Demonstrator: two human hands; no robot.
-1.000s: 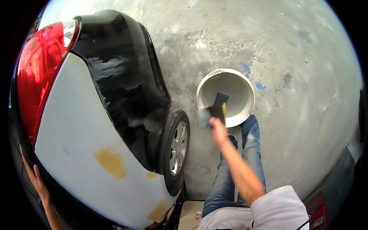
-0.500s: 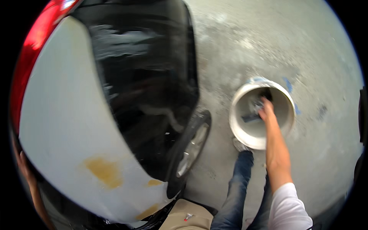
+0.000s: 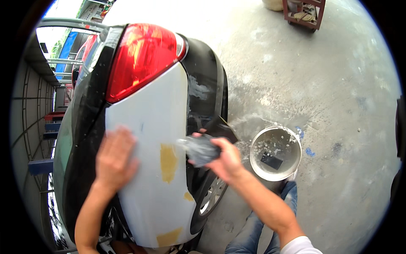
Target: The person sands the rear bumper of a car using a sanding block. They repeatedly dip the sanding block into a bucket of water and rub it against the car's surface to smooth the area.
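My left hand [image 3: 115,158] lies flat, fingers stretched and blurred, on the grey primed rear panel [image 3: 148,114] of a car. My right hand [image 3: 230,158] grips a wet, dark grey wad [image 3: 202,150], perhaps a rag, at the panel's right edge. Water streams off it toward the panel; motion blur hides its exact kind. A dark, thin sheet with a pale edge [image 3: 226,128] shows just beyond that hand; whether it is held cannot be told. Yellowish filler patches [image 3: 168,163] mark the panel. Drops splash over a white bucket [image 3: 255,163], which holds water and a dark rectangular piece [image 3: 271,161].
A red tail light [image 3: 144,59] sits above the panel, with the black bumper [image 3: 207,59] to its right. The car's wheel [image 3: 212,197] is below my right forearm. A reddish cart [image 3: 305,15] stands far off on the concrete floor [image 3: 338,106].
My right hand has come up out of the bucket and left to the panel, bringing the wet wad. My left hand has moved onto the panel. The view has shifted toward the tail light.
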